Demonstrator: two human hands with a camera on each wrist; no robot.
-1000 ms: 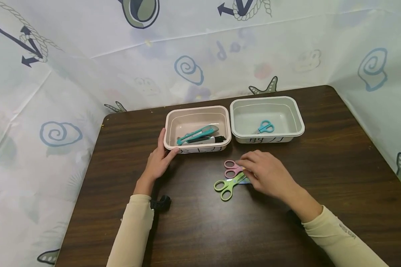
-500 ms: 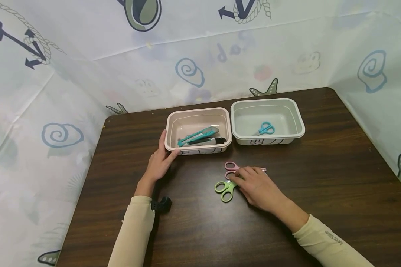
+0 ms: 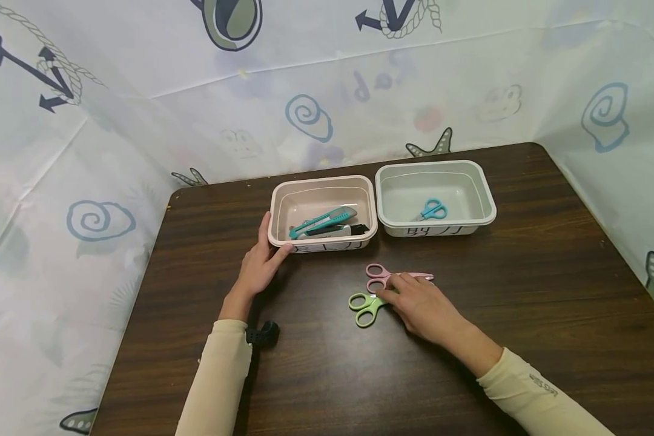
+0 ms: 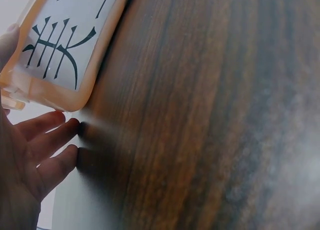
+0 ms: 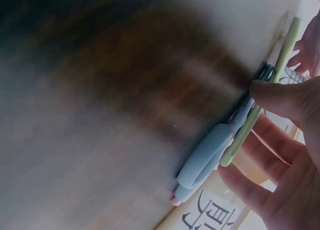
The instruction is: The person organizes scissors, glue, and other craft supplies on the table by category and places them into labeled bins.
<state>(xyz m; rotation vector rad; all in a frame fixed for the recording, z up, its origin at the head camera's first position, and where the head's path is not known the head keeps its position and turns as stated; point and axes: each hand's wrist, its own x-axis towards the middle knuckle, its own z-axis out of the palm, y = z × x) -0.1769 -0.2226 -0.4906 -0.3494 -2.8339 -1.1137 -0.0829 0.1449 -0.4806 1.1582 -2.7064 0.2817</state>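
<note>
My left hand [image 3: 257, 266] rests at the left front corner of the pinkish box [image 3: 327, 182], thumb on the front, fingers along the side. In the left wrist view several of its fingers [image 4: 55, 140] are spread and loose. On the table my right hand [image 3: 425, 309] pinches green scissors [image 3: 373, 306], covering their far end. Pink scissors [image 3: 418, 275] lie just behind, partly under the fingers. The right wrist view shows the thumb [image 5: 277, 97] against the green scissors' edge, with a light-blue-handled pair [image 5: 202, 157] alongside, hidden from the head view.
The pinkish box holds a teal utility knife [image 3: 324, 221] and other grey and black cutters. A grey-green box [image 3: 436, 165] stands to its right with small blue scissors [image 3: 434, 210] inside. Both stand near the back edge of the dark wooden table [image 3: 550, 242], before a printed cloth.
The right hand has come down and left from the pink scissors to the green scissors, which have turned slightly. Its fingers now hold them. The left hand stays at the pinkish box.
</note>
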